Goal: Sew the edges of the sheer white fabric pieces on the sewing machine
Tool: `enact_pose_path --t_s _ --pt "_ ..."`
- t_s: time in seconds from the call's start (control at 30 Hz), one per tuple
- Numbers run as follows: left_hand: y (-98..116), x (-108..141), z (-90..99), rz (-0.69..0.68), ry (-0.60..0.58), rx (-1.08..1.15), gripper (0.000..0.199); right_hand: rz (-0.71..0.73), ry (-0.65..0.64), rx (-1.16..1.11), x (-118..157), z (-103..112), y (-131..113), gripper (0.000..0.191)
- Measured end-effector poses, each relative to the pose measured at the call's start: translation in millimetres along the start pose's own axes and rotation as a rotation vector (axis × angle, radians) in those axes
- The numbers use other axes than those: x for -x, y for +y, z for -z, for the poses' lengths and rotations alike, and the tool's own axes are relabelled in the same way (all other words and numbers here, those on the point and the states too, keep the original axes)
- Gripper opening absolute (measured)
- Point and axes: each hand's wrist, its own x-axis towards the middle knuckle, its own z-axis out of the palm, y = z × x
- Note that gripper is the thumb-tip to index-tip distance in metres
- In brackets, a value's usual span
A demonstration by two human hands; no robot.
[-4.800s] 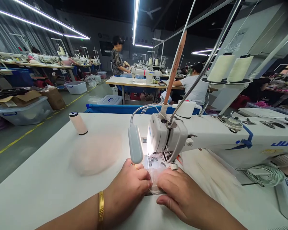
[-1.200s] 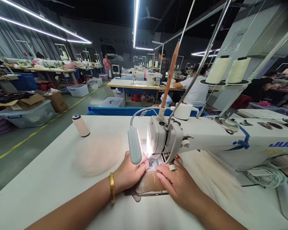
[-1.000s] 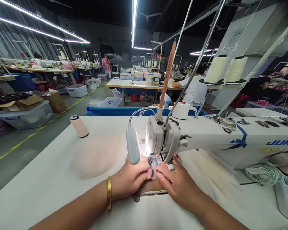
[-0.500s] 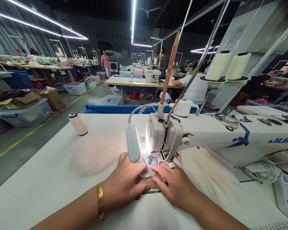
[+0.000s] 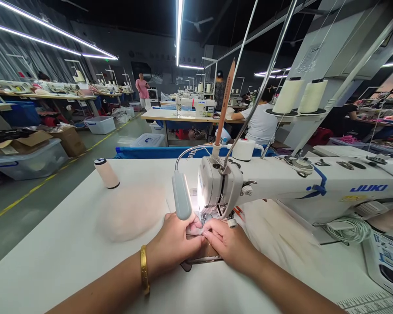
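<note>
Under the needle area of a white sewing machine (image 5: 216, 187), both hands meet at a small piece of pale sheer fabric (image 5: 195, 232). My left hand (image 5: 178, 237), with a gold bangle (image 5: 144, 269) at its wrist, pinches the fabric's left side. From the right, my right hand (image 5: 229, 240) grips its near edge between thumb and fingers. The fingertips of both hands almost touch. Beneath them lies a brownish plate (image 5: 209, 250) on the machine bed. A grey lamp (image 5: 181, 196) shines on the spot and stands just above my left hand.
A peach thread cone (image 5: 106, 173) lies tipped at the table's left, near sheer pale fabric (image 5: 131, 211). More cream fabric (image 5: 278, 231) spreads right of the needle. A pencil (image 5: 225, 102) stands upright on the machine head. A ruler (image 5: 370, 303) lies at lower right. Other people work beyond.
My hands have drawn closer together; the right fingers and thumb, spread flatter before, now pinch the fabric. The camera view has shifted slightly.
</note>
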Motion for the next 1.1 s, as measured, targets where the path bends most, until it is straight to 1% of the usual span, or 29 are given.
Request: enact_pose_path --t_s 0.1,0.2,0.27,0.33,0.4,0.53,0.57,0.67,0.77,0.87,0.93,1.0,1.1 --pt "-3.0 -1.7 -8.8 -0.014 0.033 -0.031 0.013 0.007 0.000 0.019 -0.3 -2.6 2.0 0.022" --pt "-9.2 -3.2 -16.1 -0.142 0.096 -0.100 0.019 0.021 0.003 0.034 -1.0 -4.0 4.2 0.025" --pt "-12.6 -4.0 -17.4 -0.242 0.122 -0.135 0.022 0.031 0.008 0.044 -1.4 -4.2 4.8 0.027" --pt "-15.1 -4.7 -16.2 -0.297 0.134 -0.130 0.027 0.041 0.011 0.050 -1.6 -3.9 4.5 0.029" --pt "-16.8 -5.8 -14.0 -0.290 0.129 -0.093 0.029 0.046 0.016 0.054 -1.5 -3.2 3.4 0.030" --pt "-16.7 -7.7 -8.4 -0.184 0.064 -0.035 0.030 0.048 0.038 0.060 -1.5 -1.5 0.5 0.023" --pt "-15.8 -7.7 -7.0 -0.163 0.049 -0.034 0.028 0.048 0.042 0.061 -1.6 -1.2 0.1 0.022" --pt "-12.0 -6.4 -5.3 -0.146 0.036 -0.075 0.009 0.047 0.049 0.062 -1.4 -1.2 0.0 0.022" --pt "-10.0 -5.7 -9.7 -0.184 0.061 -0.166 0.006 0.052 0.047 0.060 -0.9 -2.7 1.5 0.023" --pt "-11.7 -7.3 -16.9 -0.258 0.118 -0.230 0.013 0.055 0.044 0.056 -0.8 -4.3 3.4 0.025" --pt "-13.8 -8.9 -20.1 -0.319 0.160 -0.258 0.014 0.056 0.039 0.053 -1.2 -5.0 4.7 0.026" --pt "-15.5 -10.0 -20.7 -0.362 0.199 -0.280 0.015 0.059 0.034 0.050 -1.9 -5.3 5.8 0.027" --pt "-16.3 -9.3 -16.3 -0.376 0.249 -0.280 0.012 0.067 0.036 0.041 -2.5 -5.7 6.4 0.025"
